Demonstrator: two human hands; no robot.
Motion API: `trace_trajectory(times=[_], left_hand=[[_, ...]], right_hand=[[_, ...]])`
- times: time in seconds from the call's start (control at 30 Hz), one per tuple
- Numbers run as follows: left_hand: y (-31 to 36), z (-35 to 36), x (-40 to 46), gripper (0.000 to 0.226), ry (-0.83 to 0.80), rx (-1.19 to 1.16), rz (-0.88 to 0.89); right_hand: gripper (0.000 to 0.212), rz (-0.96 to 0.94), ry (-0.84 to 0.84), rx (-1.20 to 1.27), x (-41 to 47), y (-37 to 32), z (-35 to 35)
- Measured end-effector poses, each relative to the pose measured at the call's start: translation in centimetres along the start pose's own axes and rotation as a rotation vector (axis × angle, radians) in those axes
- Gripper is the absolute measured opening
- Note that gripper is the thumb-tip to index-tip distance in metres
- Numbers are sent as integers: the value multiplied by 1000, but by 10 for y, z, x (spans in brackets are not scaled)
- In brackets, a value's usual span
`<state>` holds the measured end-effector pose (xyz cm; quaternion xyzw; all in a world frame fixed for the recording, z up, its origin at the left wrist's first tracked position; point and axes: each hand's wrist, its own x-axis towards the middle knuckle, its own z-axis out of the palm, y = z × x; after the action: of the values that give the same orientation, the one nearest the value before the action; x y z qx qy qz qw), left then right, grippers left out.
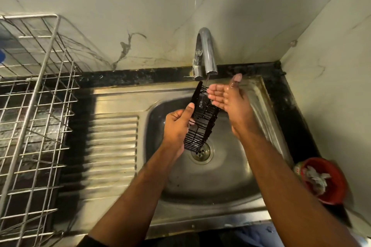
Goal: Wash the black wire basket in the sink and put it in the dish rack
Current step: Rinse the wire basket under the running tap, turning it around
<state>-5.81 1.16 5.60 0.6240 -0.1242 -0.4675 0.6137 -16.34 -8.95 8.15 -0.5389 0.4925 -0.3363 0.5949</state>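
Observation:
The black wire basket (202,124) hangs tilted over the steel sink (220,176), its top end just under the tap spout (208,52). My left hand (176,124) grips its left edge, thumb on the front. A thin stream of water runs from the spout onto the basket's top. My right hand (226,98) is wet, with fingers straight and palm up, resting against the basket's upper right side under the water. The silver wire dish rack (34,106) stands on the counter at the left.
A ribbed steel drainboard (112,146) lies between sink and rack. The sink's drain (200,152) sits below the basket. A red bowl (323,178) holding scraps stands on the black counter at the right. Marble walls close the back and right side.

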Motion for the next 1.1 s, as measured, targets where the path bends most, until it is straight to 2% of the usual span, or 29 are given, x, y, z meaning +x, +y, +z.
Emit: trace_trajectory(times=[0.07, 0.2, 0.6, 0.7, 0.87, 1.0, 1.1], left_hand=[[0, -3, -5, 43, -10, -38, -16], [-2, -9, -20, 42, -14, -115, -45], [9, -23, -42, 41, 9, -65, -37], [13, -22, -43, 44, 4, -70, -8], [15, -21, -45, 46, -19, -43, 43], [17, -21, -43, 45, -4, -20, 55], [19, -20, -44, 46, 3, -10, 71]], right_hand=[[83, 36, -42, 70, -5, -2, 4], [83, 113, 24, 293, -3, -13, 14], [88, 114, -116, 170, 1, -22, 19], [93, 129, -200, 98, 7, -28, 14], [98, 143, -208, 46, 14, -39, 5], [84, 102, -144, 51, 8, -46, 2], [95, 68, -179, -87, 5, -44, 3]])
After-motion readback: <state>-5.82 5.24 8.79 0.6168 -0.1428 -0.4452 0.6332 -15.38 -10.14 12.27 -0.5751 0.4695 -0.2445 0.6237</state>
